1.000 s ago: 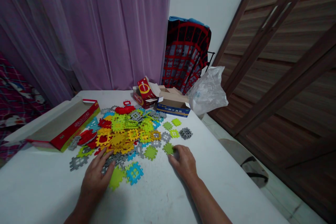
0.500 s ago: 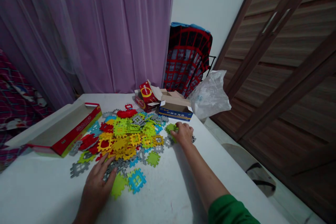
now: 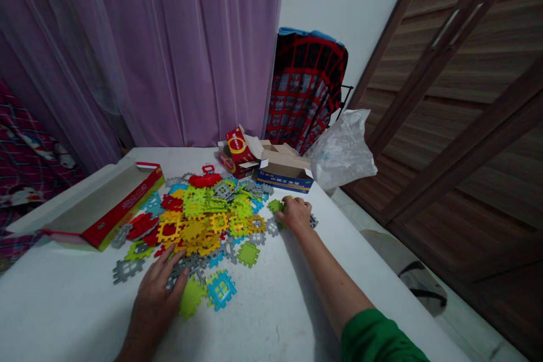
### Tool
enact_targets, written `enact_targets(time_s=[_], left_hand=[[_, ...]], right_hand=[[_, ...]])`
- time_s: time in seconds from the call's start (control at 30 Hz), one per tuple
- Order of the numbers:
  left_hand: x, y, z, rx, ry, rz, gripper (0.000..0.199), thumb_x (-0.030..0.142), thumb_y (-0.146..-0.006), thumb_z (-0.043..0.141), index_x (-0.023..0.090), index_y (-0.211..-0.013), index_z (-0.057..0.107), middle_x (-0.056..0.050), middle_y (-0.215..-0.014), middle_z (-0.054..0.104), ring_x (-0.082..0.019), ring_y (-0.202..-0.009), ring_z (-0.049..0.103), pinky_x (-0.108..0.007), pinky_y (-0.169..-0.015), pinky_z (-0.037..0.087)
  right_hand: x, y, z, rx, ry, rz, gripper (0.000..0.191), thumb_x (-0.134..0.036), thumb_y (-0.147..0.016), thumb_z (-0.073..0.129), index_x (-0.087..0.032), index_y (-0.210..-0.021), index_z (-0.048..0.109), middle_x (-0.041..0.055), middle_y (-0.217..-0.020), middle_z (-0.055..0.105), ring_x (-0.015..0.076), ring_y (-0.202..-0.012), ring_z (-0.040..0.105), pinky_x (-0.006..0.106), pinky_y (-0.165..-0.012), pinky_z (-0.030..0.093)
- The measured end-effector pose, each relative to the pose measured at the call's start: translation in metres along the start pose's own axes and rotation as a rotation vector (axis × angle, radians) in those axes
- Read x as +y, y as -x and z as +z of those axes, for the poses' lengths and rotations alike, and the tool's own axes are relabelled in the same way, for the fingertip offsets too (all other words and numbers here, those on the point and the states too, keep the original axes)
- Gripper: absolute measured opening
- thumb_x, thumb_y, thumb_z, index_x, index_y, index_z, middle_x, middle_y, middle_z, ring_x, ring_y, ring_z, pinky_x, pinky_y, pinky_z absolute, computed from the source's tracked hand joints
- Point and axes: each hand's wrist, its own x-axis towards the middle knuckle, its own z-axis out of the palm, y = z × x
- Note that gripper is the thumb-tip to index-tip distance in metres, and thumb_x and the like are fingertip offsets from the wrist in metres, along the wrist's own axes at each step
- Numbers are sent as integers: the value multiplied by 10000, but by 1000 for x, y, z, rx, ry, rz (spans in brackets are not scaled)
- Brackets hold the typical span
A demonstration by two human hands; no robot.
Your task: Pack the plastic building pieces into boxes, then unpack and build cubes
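Interlocking plastic pieces in yellow, green, red, blue and grey lie in a pile (image 3: 203, 220) on the white table (image 3: 263, 317). My left hand (image 3: 159, 288) rests at the pile's near left edge, fingers apart over grey and yellow pieces, holding nothing. At the right side of the pile, my right hand (image 3: 296, 214) has its fingers bent down over a green piece (image 3: 275, 206); its fingertips are partly hidden, so a grip cannot be made out. A blue window piece (image 3: 221, 290) and a flat green piece (image 3: 192, 297) lie near my left hand.
An open red and green box (image 3: 123, 203) lies at the left. Behind the pile are a red box (image 3: 240, 150) and an open blue box (image 3: 285, 180). A clear plastic bag (image 3: 343, 150) hangs by the table's right edge, before a brown wardrobe (image 3: 466, 124).
The view has shifted slightly. Both hands stay in nearly the same places, and the pieces look unchanged.
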Motion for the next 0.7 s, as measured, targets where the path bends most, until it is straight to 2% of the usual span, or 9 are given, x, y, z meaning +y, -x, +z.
enact_targets(time_s=[0.5,0.7], left_hand=[[5,-1,-4,13,-16,22,484,523,-872,431,223,-1155,683,-122,-1351,606,-286,-1169,620,-450,-1010,499],[4,0,-2,9,2,-7,478,529,-855,454,238,-1160,680,-108,-1356,603,-274,-1176,617,-435,-1028,486]], right_hand=[[-5,-3,-2,-86,54,23,424,-374,-792,627,-208,-1182,607,128,-1181,668,290,-1167,497,413,-933,281],[-7,-1,-5,-78,60,17,405,-368,-793,616,-206,-1163,619,127,-1173,670,287,-1150,509,412,-917,296]])
